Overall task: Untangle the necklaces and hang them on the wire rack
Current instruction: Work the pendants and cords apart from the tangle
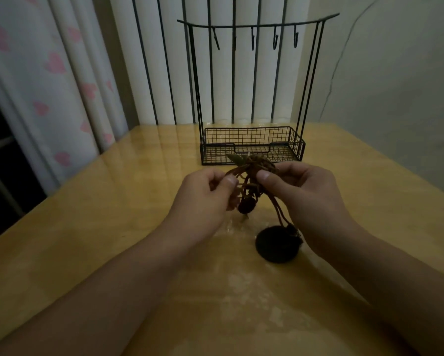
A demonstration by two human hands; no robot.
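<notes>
Head view, dim light. Landmark: wire rack (253, 98), standing upright at the far side of the yellow table (87, 227).

Left of the rack: white curtain (61, 80) with pink heart print, hanging down to the table's far left edge. Behind the rack: white vertical slats with dark lines between them.

Rack itself: curved top bar with hooks (253, 41) hanging from it; nothing on the hooks. Mesh basket at its foot; contents not discernible.

In front of the rack, held above the table: left hand (205, 199), fingers curled, thumb and forefinger pinching a brown cord at the left side of the necklaces (251, 173). The necklaces form one tangled clump of brownish cords, just in front of the basket's front wall, between the two hands. A pale green leaf-shaped piece sticks out at the clump's top left. A dark red bead cluster hangs under the clump.

Right hand (305, 194): fingers curled, thumb pressing the right side of the clump. Cords drop from this side to a dark round pendant (276, 244) by the right wrist; whether it touches the table cannot be told.
</notes>
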